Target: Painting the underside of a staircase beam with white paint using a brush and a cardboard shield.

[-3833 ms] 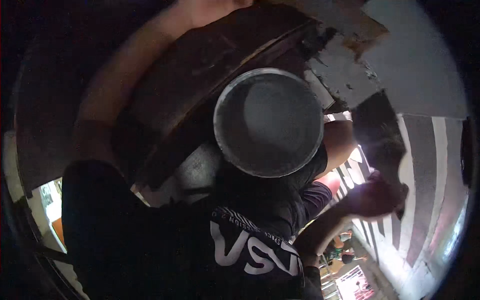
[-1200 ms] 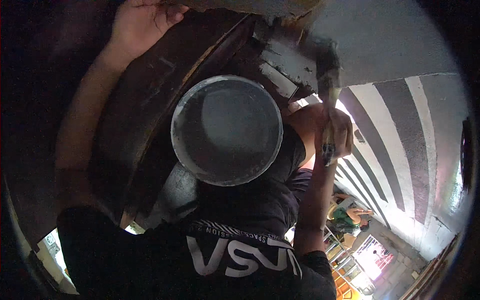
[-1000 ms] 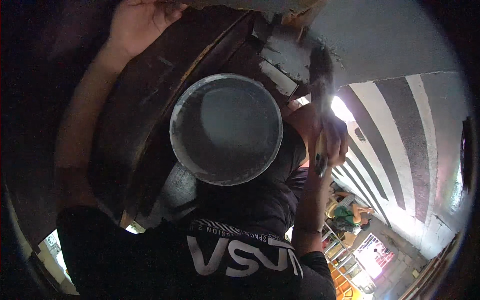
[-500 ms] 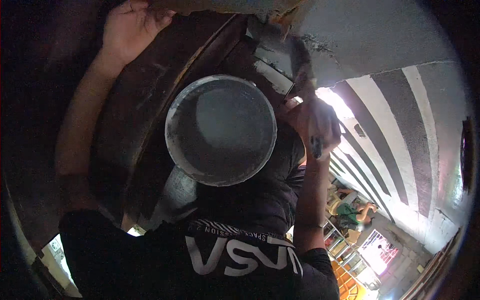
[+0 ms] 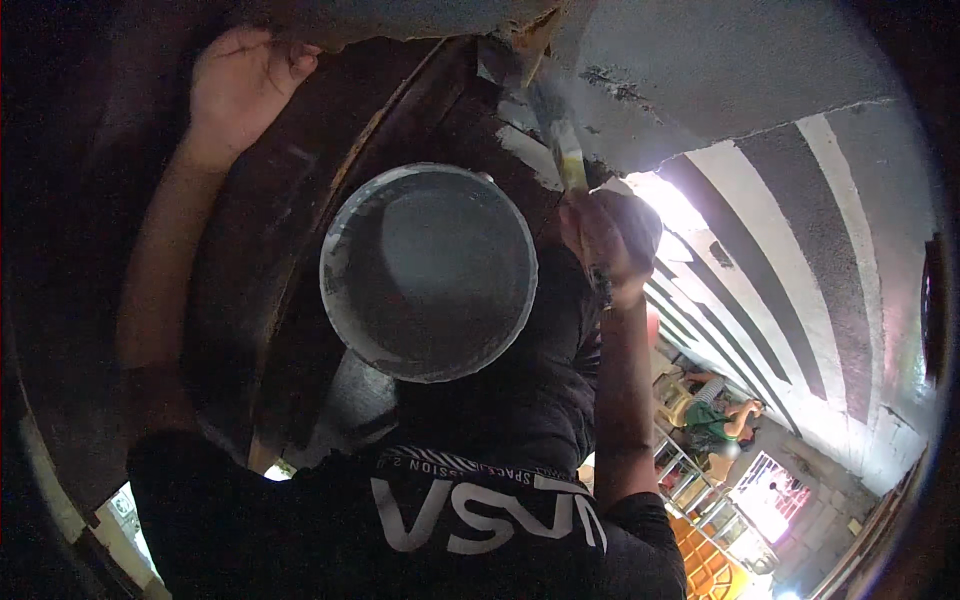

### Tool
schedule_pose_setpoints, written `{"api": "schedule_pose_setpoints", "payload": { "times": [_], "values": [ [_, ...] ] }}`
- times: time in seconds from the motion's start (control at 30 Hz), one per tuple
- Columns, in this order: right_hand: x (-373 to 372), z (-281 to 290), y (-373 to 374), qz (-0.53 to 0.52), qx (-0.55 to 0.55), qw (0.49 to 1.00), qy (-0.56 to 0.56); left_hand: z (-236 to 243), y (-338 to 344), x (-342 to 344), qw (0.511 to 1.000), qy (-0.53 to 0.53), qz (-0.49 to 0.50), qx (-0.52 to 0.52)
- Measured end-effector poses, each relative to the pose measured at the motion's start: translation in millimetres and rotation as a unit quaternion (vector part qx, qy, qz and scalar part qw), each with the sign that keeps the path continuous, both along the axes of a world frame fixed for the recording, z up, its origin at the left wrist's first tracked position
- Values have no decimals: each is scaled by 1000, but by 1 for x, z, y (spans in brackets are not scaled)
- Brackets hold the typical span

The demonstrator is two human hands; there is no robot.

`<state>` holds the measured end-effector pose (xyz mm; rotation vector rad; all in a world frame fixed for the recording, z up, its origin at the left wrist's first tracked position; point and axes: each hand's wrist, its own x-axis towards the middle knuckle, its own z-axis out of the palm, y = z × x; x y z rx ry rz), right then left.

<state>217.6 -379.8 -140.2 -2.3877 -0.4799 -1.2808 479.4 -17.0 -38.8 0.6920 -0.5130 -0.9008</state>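
My right hand is closed around the handle of a paintbrush. Its bristles point up toward a ragged brown edge where the dark boards meet a grey-painted wall. At the upper left, my raised left hand has its fingers curled at the lower edge of an overhead panel; the fingertips are partly lost in shadow. Between my arms sits a round bucket with grey paint inside. What supports the bucket is hidden.
Dark curved boards fill the left side. To the right runs a wall with black and white stripes. Farther off are a person in green, a metal rack, an orange patterned item and a bright window.
My right hand and the paintbrush have moved a little left, and the brush is less blurred. My left hand and the bucket appear slightly lower and farther left in view.
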Motion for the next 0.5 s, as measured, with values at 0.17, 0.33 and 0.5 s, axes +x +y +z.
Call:
{"api": "schedule_pose_setpoints", "payload": {
  "times": [0.17, 0.33, 0.5],
  "values": [
    [9, 5, 11, -49, 21, 997, 62, -6, 2, 2, 991, -136, 20, 7],
    [8, 2, 14, -26, 7, 1000, 5, -1, 7, -1, 981, -22, 171, 91],
    [21, -15, 10, -25, 29, 998, 55, -1, 0, 0, 997, -57, -28, -35]
  ]
}}
